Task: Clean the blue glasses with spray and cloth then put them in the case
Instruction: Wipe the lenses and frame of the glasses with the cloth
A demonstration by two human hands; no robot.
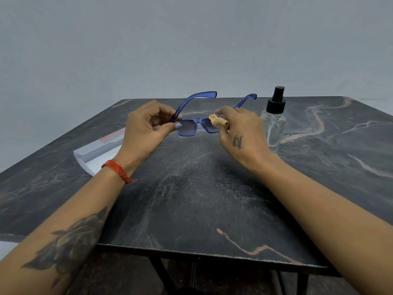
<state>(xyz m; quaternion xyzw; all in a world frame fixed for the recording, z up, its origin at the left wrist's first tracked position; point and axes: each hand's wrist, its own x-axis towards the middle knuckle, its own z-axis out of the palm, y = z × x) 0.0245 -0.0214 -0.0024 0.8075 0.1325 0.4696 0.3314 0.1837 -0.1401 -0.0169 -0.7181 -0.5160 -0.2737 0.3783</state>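
Note:
The blue glasses (188, 127) are held above the dark marble table (202, 199), arms unfolded and pointing away from me. My left hand (146, 128) pinches the frame at its left hinge. My right hand (240, 130) pinches a small tan cloth (218, 121) against the right lens. A clear spray bottle (274, 122) with a black pump top stands upright just right of my right hand. The white glasses case (100, 150) lies on the table to the left, partly hidden behind my left wrist.
The table's near edge (191, 252) runs below my forearms, with black metal legs underneath. A plain grey wall stands behind the table. A red thread band circles my left wrist.

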